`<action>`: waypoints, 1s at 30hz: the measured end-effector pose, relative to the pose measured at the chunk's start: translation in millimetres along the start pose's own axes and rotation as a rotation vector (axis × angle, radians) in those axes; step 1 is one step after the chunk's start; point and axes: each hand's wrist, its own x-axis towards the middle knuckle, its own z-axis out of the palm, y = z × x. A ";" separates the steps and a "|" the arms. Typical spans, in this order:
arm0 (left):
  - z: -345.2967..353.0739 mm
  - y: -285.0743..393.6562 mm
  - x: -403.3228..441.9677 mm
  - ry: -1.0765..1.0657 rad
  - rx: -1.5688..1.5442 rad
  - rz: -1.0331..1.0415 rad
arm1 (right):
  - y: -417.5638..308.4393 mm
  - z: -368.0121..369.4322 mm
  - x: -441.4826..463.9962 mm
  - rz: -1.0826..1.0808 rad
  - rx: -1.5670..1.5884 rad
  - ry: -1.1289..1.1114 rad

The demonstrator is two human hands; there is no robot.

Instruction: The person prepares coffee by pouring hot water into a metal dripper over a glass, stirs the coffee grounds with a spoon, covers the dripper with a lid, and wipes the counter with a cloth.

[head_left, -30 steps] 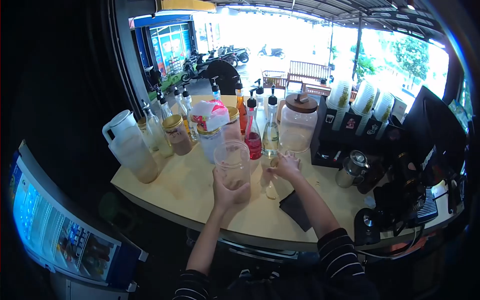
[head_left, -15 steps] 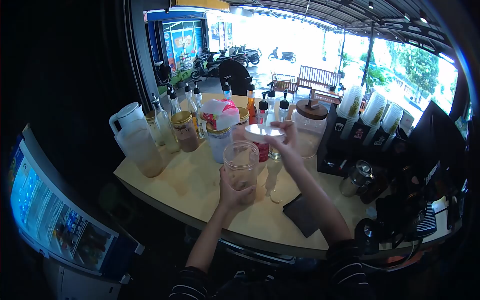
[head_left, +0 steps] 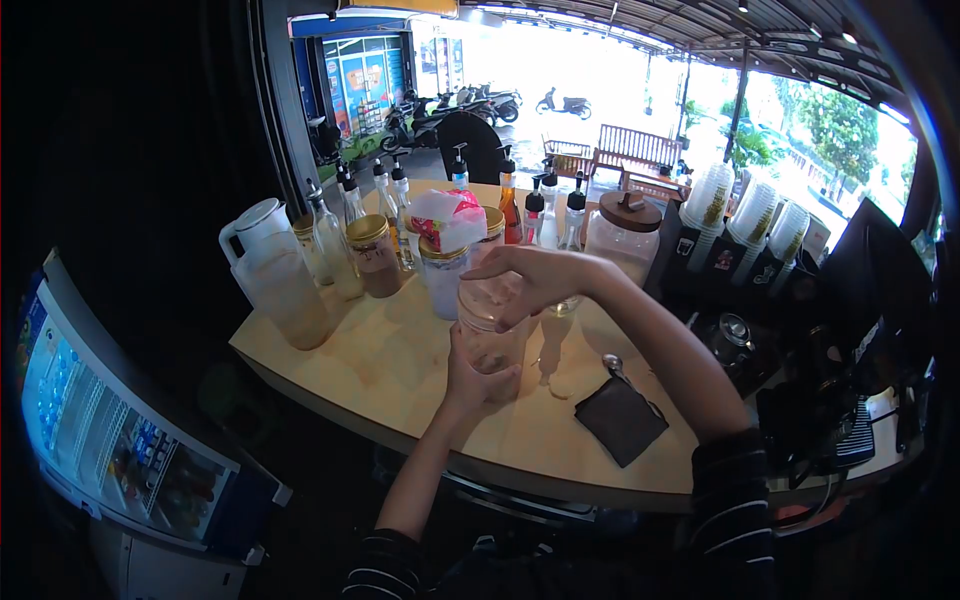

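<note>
A clear plastic jar [head_left: 497,350] stands upright at the middle of the counter, a little dark residue visible through its wall. My left hand [head_left: 474,382] is wrapped around the jar's lower side, thumb across the front. Over its top, my right hand [head_left: 540,283] curls with fingers and thumb around the pale lid [head_left: 488,292]. The fingers partly hide the lid, so I cannot tell how firmly it sits on the rim. Just behind is a jar of white contents [head_left: 442,285] with a pink-and-white plastic packet [head_left: 448,220] on top.
Left stand a pitcher [head_left: 283,290] and a gold-lidded jar [head_left: 373,262]. Several pump bottles [head_left: 508,200] line the back. A wooden-lidded glass jar [head_left: 622,235] and stacked cups [head_left: 708,200] are at right. A dark folded cloth [head_left: 622,420] and a spoon [head_left: 614,366] lie near the front.
My right hand has brought the lid down and left onto the jar's top, turning palm-down over it. My left hand keeps its hold. The spoon beside the cloth has come into sight.
</note>
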 end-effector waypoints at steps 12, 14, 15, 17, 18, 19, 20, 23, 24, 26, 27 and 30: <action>2.9 -6.2 1.7 -0.006 0.124 0.110 | -32.7 15.5 8.1 0.198 -0.366 0.034; 6.8 -5.0 -1.0 0.035 0.094 0.099 | -40.2 31.8 13.9 0.532 -0.483 0.097; 8.6 -4.9 -2.7 0.081 0.064 0.087 | -41.1 33.3 18.9 0.534 -0.485 0.097; 8.3 -5.8 -2.5 0.083 0.099 0.118 | -41.1 34.5 26.0 0.742 -0.417 0.008; 6.8 -4.8 -1.5 0.086 0.135 0.154 | -33.9 33.4 23.0 0.744 -0.410 0.011; 5.6 1.7 -0.1 0.080 0.141 0.154 | -24.8 28.3 17.7 0.566 -0.304 -0.012; 3.7 8.7 1.5 0.014 0.095 0.166 | -14.9 22.2 13.3 0.388 -0.200 -0.033; -9.0 9.9 9.6 -0.100 0.033 0.194 | -19.5 -6.0 0.0 0.223 -0.033 -0.153; -9.7 8.0 13.2 -0.135 0.018 0.204 | -23.7 -13.7 -5.4 0.066 -0.014 -0.209; 3.6 37.8 9.8 -0.124 0.183 0.204 | -43.0 -19.5 -19.6 0.088 -0.083 -0.089; 9.9 49.7 6.9 -0.109 0.354 0.198 | -68.0 -29.3 -27.1 0.297 -0.160 -0.108; 41.5 50.1 4.0 -0.015 0.334 0.251 | -86.9 -27.3 -38.8 0.659 -0.315 -0.128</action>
